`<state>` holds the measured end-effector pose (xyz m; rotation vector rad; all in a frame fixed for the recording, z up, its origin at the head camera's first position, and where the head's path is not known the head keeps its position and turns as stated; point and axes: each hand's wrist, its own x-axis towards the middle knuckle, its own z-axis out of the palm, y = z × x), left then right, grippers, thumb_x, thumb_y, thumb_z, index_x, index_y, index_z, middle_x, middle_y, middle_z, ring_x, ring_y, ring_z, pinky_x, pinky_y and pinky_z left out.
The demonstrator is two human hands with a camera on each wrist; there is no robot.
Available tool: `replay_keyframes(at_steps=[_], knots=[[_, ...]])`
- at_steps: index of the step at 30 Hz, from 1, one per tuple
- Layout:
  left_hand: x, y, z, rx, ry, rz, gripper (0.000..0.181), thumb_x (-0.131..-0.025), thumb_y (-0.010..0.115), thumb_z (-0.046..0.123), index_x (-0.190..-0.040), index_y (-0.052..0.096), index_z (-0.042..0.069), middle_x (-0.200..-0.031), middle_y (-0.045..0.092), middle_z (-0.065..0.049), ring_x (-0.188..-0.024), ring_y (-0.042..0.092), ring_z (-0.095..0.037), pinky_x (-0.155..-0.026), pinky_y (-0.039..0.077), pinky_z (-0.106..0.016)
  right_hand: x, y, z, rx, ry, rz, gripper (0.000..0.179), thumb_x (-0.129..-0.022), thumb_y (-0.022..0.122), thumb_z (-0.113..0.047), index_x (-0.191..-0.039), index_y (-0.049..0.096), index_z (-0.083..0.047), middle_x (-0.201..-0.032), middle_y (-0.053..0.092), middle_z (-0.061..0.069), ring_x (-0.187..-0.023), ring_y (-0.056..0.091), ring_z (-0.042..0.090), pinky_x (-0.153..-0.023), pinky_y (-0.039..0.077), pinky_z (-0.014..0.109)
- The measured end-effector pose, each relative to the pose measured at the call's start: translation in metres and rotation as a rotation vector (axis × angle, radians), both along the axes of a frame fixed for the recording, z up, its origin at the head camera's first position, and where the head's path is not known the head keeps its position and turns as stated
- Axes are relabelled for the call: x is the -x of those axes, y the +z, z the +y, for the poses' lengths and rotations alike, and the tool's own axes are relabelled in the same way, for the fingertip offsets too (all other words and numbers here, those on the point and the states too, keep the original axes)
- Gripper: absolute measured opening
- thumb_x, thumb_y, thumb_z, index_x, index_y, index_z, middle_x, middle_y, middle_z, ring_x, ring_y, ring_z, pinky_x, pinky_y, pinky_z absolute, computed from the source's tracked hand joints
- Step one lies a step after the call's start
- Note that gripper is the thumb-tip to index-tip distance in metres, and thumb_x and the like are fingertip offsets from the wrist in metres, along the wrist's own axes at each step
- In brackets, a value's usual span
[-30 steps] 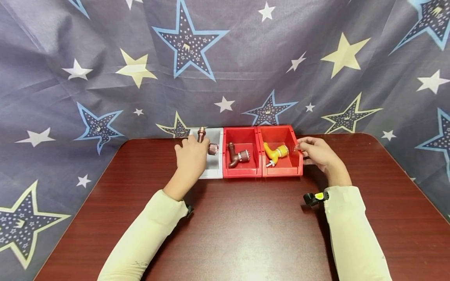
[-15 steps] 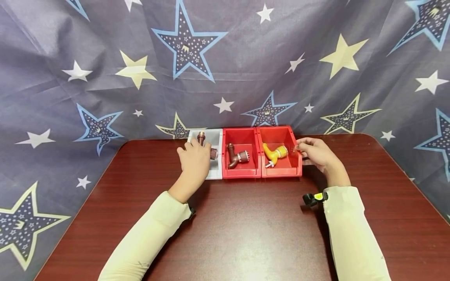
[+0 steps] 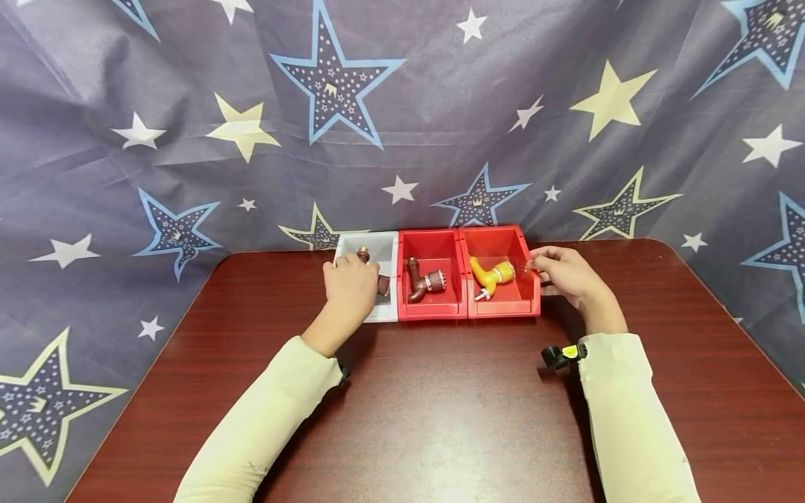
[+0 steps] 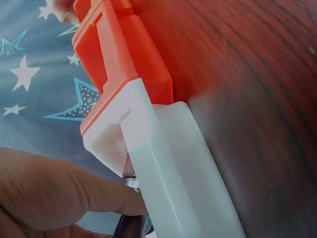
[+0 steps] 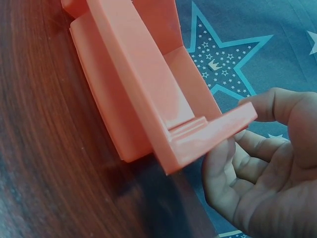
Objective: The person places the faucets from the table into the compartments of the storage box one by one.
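My left hand reaches into the white bin and grips a dark brown tap, mostly hidden under the fingers. In the left wrist view, the tap lies low behind the bin's front wall. At the other end of the row, my right hand pinches the side wall of the right red bin between thumb and fingers, as the right wrist view also shows. A yellow tap lies in that bin. Another brown tap lies in the middle red bin.
The three bins stand side by side near the back of the dark red wooden table. Right behind the table hangs a grey-blue cloth printed with stars. A black wrist camera sits at the right cuff.
My left hand has lowered the brown tap deeper into the white bin and shifted slightly right, covering more of it. The right hand has kept its place on the right red bin.
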<state>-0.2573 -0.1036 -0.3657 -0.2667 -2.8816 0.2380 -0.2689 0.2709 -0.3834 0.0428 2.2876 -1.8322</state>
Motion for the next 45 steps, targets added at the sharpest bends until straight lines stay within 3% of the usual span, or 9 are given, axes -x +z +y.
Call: replay_keyframes(at_steps=[5, 13, 19, 29, 45], knots=[[0.003, 0.0, 0.002, 0.03, -0.019, -0.031, 0.023, -0.1, 0.054, 0.014, -0.107, 0.076, 0.01, -0.099, 0.064, -0.027, -0.091, 0.063, -0.038, -0.078, 0.047, -0.052, -0.001, -0.001, 0.0, -0.015, -0.003, -0.007, 0.043, -0.106, 0.048, -0.017, -0.141, 0.045, 0.007, -0.101, 0.063, 0.003, -0.08, 0.06, 0.01, -0.076, 0.061, 0.035], [0.012, -0.002, 0.004, 0.048, 0.002, -0.084, 0.024, -0.099, 0.055, 0.013, -0.108, 0.077, 0.011, -0.102, 0.065, -0.025, -0.094, 0.063, -0.036, -0.082, 0.045, -0.051, -0.001, -0.002, 0.0, 0.007, 0.003, 0.004, 0.043, -0.107, 0.048, -0.016, -0.141, 0.043, 0.009, -0.098, 0.064, 0.001, -0.077, 0.058, 0.008, -0.073, 0.061, 0.032], [0.017, -0.003, 0.003, 0.072, 0.004, -0.121, 0.022, -0.098, 0.058, 0.014, -0.109, 0.076, 0.009, -0.105, 0.065, -0.025, -0.096, 0.062, -0.036, -0.084, 0.045, -0.051, 0.0, -0.002, -0.002, -0.008, -0.001, 0.004, 0.042, -0.105, 0.049, -0.015, -0.14, 0.046, 0.008, -0.098, 0.064, 0.002, -0.081, 0.063, 0.011, -0.076, 0.062, 0.036], [0.02, -0.004, -0.004, 0.082, -0.036, -0.146, 0.021, -0.096, 0.06, 0.013, -0.108, 0.076, 0.008, -0.103, 0.067, -0.023, -0.097, 0.062, -0.037, -0.084, 0.047, -0.051, 0.001, -0.003, 0.0, -0.013, -0.002, 0.005, 0.042, -0.106, 0.047, -0.016, -0.142, 0.044, 0.007, -0.098, 0.063, 0.001, -0.08, 0.06, 0.01, -0.075, 0.061, 0.034], [0.019, -0.004, 0.0, 0.077, -0.081, -0.113, 0.017, -0.093, 0.063, 0.011, -0.099, 0.079, 0.01, -0.102, 0.072, -0.019, -0.097, 0.064, -0.035, -0.082, 0.052, -0.049, 0.001, -0.002, 0.0, -0.015, -0.001, 0.008, 0.042, -0.106, 0.048, -0.016, -0.14, 0.045, 0.008, -0.094, 0.064, 0.0, -0.078, 0.06, 0.009, -0.075, 0.061, 0.033]])
